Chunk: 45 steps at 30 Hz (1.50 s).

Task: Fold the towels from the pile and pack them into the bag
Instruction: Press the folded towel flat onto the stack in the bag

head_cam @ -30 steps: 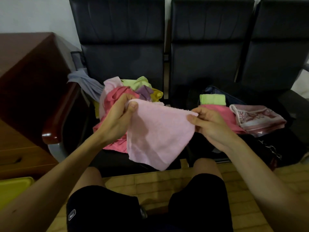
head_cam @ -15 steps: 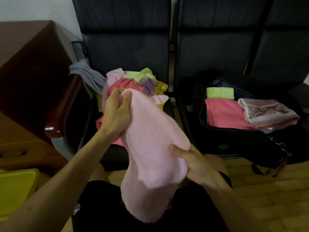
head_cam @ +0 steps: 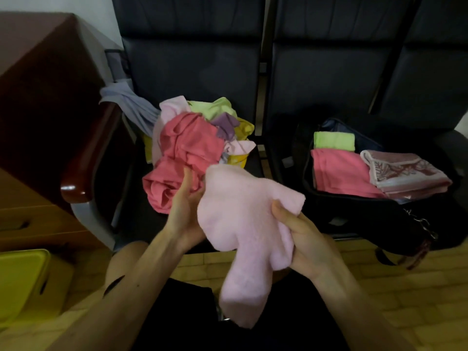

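Observation:
A light pink towel (head_cam: pixel 243 224) hangs bunched between my hands above my lap, its lower end drooping. My left hand (head_cam: pixel 186 209) lies against the towel's left side with one digit straight up; its other fingers are hidden behind the cloth. My right hand (head_cam: pixel 304 239) pinches the towel's right corner under the thumb. The pile of towels (head_cam: pixel 187 145), coral, green, purple and yellow, sits on the left chair seat. On the right seat an open black bag (head_cam: pixel 354 201) holds a folded green towel (head_cam: pixel 334 141), a coral one (head_cam: pixel 339 173) and a patterned pink one (head_cam: pixel 405 173).
A wooden desk (head_cam: pixel 38 97) stands at the left, with a yellow bin (head_cam: pixel 20 282) on the floor below it. A grey cloth (head_cam: pixel 126 102) drapes over the chair's armrest (head_cam: pixel 83 178). Black chair backs (head_cam: pixel 192 59) rise behind the seats.
My left hand has dropped from the towel's top to its left side. My right hand has risen to the right with a corner, bunching the towel between both hands.

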Tool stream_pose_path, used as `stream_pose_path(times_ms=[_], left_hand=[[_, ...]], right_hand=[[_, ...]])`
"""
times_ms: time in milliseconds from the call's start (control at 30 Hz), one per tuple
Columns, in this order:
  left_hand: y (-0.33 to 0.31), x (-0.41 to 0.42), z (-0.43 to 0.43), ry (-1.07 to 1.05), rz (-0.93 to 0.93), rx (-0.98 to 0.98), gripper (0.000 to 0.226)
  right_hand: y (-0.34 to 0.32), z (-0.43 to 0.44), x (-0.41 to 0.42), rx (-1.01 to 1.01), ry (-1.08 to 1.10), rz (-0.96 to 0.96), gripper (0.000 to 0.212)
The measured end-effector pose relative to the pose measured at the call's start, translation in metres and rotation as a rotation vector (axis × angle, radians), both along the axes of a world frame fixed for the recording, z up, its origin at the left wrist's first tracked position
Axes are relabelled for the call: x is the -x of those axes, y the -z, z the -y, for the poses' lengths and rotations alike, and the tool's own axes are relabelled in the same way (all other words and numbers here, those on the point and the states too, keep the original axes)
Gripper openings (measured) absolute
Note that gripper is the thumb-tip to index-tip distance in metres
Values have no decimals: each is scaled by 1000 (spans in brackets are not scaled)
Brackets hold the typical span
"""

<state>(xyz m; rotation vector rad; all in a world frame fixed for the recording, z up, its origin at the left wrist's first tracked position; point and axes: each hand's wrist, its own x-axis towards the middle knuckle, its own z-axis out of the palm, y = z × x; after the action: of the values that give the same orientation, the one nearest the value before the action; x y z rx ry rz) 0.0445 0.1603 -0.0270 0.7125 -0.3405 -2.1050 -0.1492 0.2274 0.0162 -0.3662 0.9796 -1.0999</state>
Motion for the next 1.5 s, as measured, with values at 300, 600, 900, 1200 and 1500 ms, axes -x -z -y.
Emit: stream_pose_path(times_ms=[300,600,900,1200,1500], left_hand=[[30,-1,-35,296,-342,-105,108],[13,-5,-26,106,268,-64,31],[17,-18,-2,95,914,171,37],[-38,-21,27,18,826,402,30],[-100,-33,51,-57,1017,648,18]], right_hand=[[22,15,-5,-62,-58,78,61],[30,18,-19,-136,70,-75,36],[50,16,20,82,11,-596,57],[-5,59,38,476,-221,-950,63],[-75,88,35,701,-256,-1349,40]])
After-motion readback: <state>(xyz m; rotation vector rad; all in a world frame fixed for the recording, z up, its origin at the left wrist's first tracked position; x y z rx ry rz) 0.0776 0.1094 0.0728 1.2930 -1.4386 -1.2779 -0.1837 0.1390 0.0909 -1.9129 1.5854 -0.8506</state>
